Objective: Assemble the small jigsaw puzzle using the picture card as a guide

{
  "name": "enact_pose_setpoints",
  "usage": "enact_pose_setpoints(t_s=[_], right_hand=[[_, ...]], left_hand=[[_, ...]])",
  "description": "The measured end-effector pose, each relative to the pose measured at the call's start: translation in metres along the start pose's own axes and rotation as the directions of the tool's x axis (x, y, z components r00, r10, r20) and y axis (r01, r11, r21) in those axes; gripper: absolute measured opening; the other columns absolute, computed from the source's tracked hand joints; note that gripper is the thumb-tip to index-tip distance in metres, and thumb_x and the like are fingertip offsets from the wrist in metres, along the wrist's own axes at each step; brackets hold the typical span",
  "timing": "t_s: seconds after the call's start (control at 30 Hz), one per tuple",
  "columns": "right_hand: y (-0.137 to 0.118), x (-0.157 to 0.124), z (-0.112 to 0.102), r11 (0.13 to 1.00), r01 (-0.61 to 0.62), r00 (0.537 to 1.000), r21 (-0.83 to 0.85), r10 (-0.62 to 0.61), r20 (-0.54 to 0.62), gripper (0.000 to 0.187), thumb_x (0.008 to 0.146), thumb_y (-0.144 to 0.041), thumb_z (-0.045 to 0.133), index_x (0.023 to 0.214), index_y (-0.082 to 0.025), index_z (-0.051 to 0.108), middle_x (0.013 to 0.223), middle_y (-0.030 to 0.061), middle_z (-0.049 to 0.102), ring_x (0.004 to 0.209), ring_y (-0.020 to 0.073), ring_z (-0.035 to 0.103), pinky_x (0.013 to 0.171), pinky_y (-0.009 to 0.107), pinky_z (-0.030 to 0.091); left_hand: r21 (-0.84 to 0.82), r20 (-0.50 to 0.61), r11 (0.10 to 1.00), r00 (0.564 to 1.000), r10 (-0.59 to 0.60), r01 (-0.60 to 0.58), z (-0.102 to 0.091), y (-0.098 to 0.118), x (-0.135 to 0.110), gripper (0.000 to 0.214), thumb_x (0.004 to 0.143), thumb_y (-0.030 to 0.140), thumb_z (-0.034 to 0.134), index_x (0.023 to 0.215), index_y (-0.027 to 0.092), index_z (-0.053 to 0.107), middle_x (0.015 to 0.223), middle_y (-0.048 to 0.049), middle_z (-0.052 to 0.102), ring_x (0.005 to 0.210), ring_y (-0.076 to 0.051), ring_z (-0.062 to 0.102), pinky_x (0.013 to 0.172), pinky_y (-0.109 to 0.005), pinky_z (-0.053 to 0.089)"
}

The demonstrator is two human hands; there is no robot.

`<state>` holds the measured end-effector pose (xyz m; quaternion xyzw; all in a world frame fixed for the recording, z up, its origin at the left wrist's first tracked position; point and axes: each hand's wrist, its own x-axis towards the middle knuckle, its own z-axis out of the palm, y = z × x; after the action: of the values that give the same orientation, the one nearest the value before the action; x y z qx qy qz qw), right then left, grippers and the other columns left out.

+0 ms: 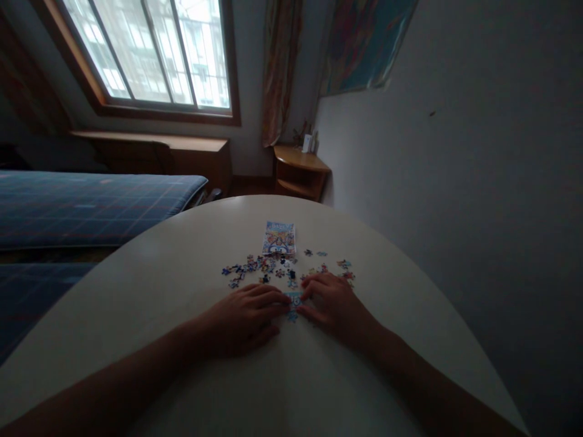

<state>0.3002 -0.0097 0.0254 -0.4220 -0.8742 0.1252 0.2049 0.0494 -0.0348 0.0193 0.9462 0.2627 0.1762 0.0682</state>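
Between my two hands lies a small light-blue group of jigsaw pieces (294, 297) on the white table (191, 243). My left hand (250, 315) rests palm down, fingers stretched out, its fingertips touching the group's left edge. From the other side, my right hand (334, 303) has bent fingers and thumb closed around a jigsaw piece at the right edge. Loose jigsaw pieces (264, 264) are scattered just beyond both hands. Behind them sits a colourful printed picture sheet (279, 237) with a cartoon design. Parts of the joined pieces are hidden under my fingertips.
The table's rounded far edge faces a wooden corner stand (300, 159) holding small items. A blue plaid mattress (91, 203) is at the left. A window (150, 48) lights the room from the back, and a pale wall (437, 182) runs along the right.
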Motion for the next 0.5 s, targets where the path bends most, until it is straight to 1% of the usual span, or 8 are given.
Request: enact_pose_setpoints(t_s=[0.2, 0.3, 0.4, 0.5], right_hand=[[-0.0015, -0.0012, -0.0059, 1.000, 0.020, 0.999, 0.004, -0.020, 0.036, 0.012, 0.080, -0.023, 0.076, 0.089, -0.021, 0.069, 0.111, 0.0075, 0.071, 0.110, 0.0261, 0.064, 0.097, 0.047, 0.044], [-0.0006, -0.0015, -0.0074, 0.999, 0.031, 0.999, -0.006, -0.031, 0.043, 0.012, 0.080, -0.021, 0.075, 0.091, -0.022, 0.070, 0.112, 0.0067, 0.072, 0.109, 0.0260, 0.064, 0.097, 0.047, 0.043], [-0.0015, -0.0022, -0.0074, 0.996, 0.067, 0.997, -0.063, -0.065, 0.037, 0.010, 0.081, -0.018, 0.073, 0.089, -0.023, 0.071, 0.110, 0.0057, 0.072, 0.104, 0.0250, 0.066, 0.096, 0.047, 0.042], [-0.0040, -0.0036, -0.0070, 0.983, 0.115, 0.993, -0.142, -0.109, 0.049, 0.007, 0.084, -0.019, 0.070, 0.090, -0.021, 0.070, 0.106, 0.0064, 0.073, 0.100, 0.0241, 0.067, 0.093, 0.044, 0.044]], left_hand=[[0.014, 0.031, 1.000, 0.999, -0.008, 0.007, 0.0021, -0.0014, -0.0008, 0.039, 0.098, 0.027, 0.049, 0.136, 0.021, 0.052, 0.135, -0.0086, 0.060, 0.123, -0.026, 0.055, 0.107, -0.045, 0.046], [0.024, 0.041, 1.000, 0.999, -0.021, 0.020, 0.0025, -0.0005, -0.0010, 0.039, 0.099, 0.028, 0.049, 0.137, 0.021, 0.052, 0.136, -0.0083, 0.059, 0.124, -0.027, 0.055, 0.107, -0.045, 0.046], [0.021, 0.045, 1.000, 0.999, -0.024, 0.023, 0.0017, 0.0006, -0.0008, 0.038, 0.099, 0.028, 0.048, 0.136, 0.020, 0.053, 0.135, -0.0086, 0.060, 0.124, -0.027, 0.055, 0.107, -0.045, 0.046], [0.016, 0.038, 1.000, 0.999, -0.023, 0.022, 0.0012, 0.0005, -0.0005, 0.038, 0.098, 0.026, 0.049, 0.135, 0.020, 0.053, 0.135, -0.0086, 0.060, 0.123, -0.026, 0.055, 0.107, -0.045, 0.046]])
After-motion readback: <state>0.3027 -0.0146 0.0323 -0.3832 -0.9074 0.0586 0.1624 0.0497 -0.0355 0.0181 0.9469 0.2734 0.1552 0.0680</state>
